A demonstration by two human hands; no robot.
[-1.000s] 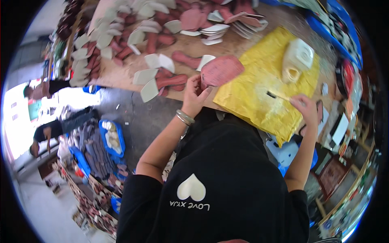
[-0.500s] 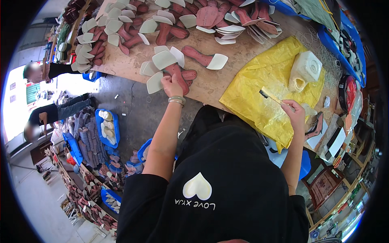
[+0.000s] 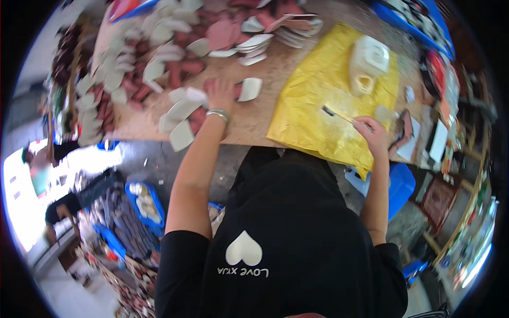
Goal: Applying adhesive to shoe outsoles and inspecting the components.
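Note:
My left hand [image 3: 220, 98] reaches over a dark pink insole piece, its blurred fingers stretched out across it. A white curved flap [image 3: 250, 89] sticks out on the right of that piece. Beside the wrist lies a small stack of similar pieces with white flaps [image 3: 182, 136], near the table edge. My right hand [image 3: 374, 135] is closed on the pale handle of a small brush [image 3: 339, 115], its dark bristles pointing left. The brush is above a yellow plastic sheet [image 3: 297, 111] smeared with something whitish. A cut-open white plastic jug [image 3: 369, 58] rests on the sheet.
Piles of pink pieces with white flaps [image 3: 169, 58] cover the far left of the wooden table [image 3: 254, 124]. A blue bin [image 3: 424, 21] stands at the far right. A blue crate [image 3: 146, 206] sits on the floor at left. Another person [image 3: 66, 209] is farther left.
My left hand has let go of the small stack and moved to the single piece on its right. The right hand still holds the brush over the yellow sheet. The whole view has shifted.

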